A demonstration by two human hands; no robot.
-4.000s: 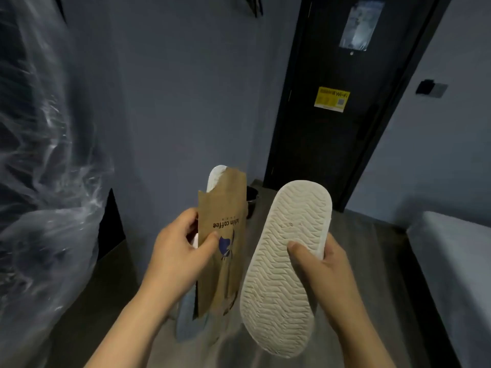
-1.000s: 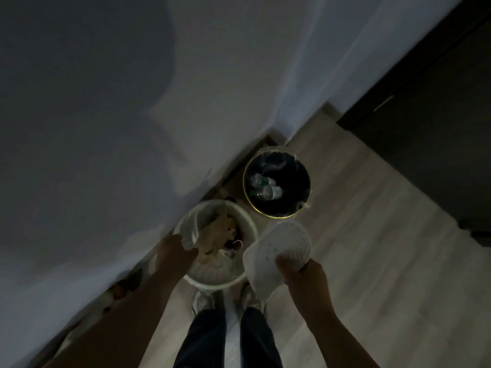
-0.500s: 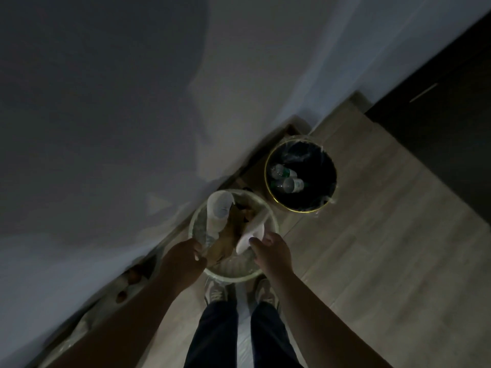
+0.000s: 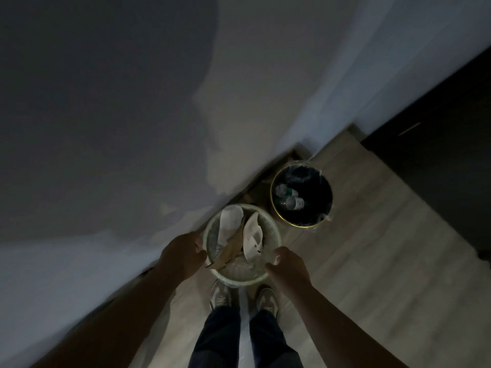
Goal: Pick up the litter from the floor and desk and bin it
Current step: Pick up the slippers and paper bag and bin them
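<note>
slippers (image 4: 240,232), paper bag (image 4: 229,252) in near bin (image 4: 273,229); bottles (image 4: 288,197) in far bin (image 4: 328,205)

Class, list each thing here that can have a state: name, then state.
Pale round plastic bin: open, partly filled.
Two white foam slippers: inside it, on end.
Brown paper bag: inside, leaning between them.
Black gold-rimmed round bin: open, holds plastic bottles.
Left hand: at pale rim, grip unclear.
Right hand: loosely curled, empty.
</note>
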